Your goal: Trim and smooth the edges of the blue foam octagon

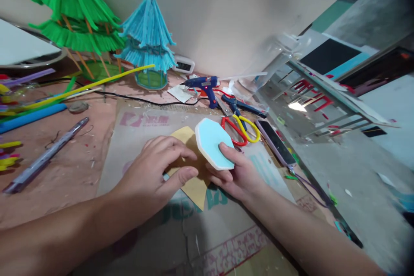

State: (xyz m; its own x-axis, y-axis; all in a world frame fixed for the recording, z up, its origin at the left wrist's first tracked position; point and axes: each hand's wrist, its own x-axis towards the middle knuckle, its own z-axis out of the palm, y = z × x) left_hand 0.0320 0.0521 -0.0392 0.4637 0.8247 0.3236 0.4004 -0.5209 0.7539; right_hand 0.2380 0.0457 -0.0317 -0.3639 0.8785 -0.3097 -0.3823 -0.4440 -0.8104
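My right hand [238, 173] grips a light-blue octagonal foam block [212, 142] by its near edge, thumb on top, and holds it tilted just above a tan sheet of sandpaper [194, 186]. My left hand [155, 172] lies on that tan sheet with fingers curled and spread, pressing it down onto the cardboard mat [142, 125]. The two hands almost touch at the thumbs. Part of the tan sheet is hidden under both hands.
Red and yellow scissors [241, 129], blue pliers [244, 105], a blue glue gun [205, 86] and a phone [274, 140] lie behind the block. Green [76, 13] and blue [148, 30] pipe-cleaner pagodas stand at the back left. Pipe cleaners [29, 108] and a pen [45, 155] lie left. A clear acrylic structure [310, 95] stands right.
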